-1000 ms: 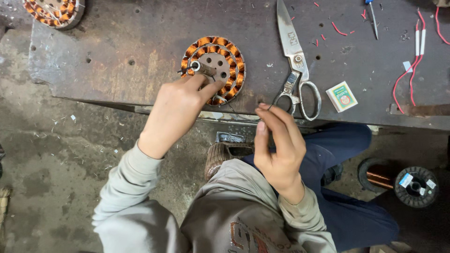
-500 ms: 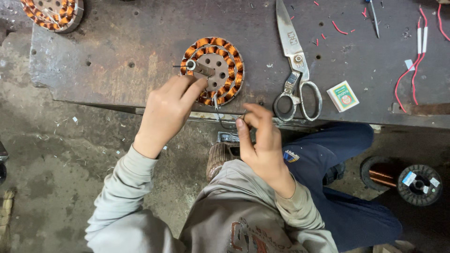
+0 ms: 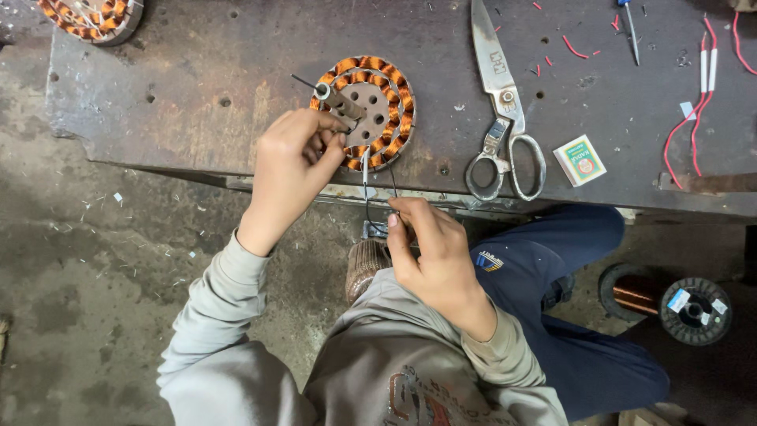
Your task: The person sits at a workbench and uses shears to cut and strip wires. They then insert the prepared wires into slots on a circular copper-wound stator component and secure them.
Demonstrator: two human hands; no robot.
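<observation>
A round motor stator (image 3: 377, 101) with orange copper windings lies on the dark metal workbench (image 3: 197, 87), a short shaft sticking up from its centre. My left hand (image 3: 292, 170) rests on the stator's near-left rim, its fingers pinching the windings there. My right hand (image 3: 430, 252) hangs just off the bench's front edge, its fingers closed on thin dark wire leads (image 3: 368, 193) that run down from the stator.
Large scissors (image 3: 501, 110) lie right of the stator, with a small green box (image 3: 579, 159) beyond them. Red wires (image 3: 694, 102) trail at the bench's right end. A second stator (image 3: 95, 16) sits top left. Copper wire spools (image 3: 694, 309) stand on the floor at right.
My right hand has come up and left toward the bench edge and taken hold of the wire leads. My left hand has stayed on the stator's rim.
</observation>
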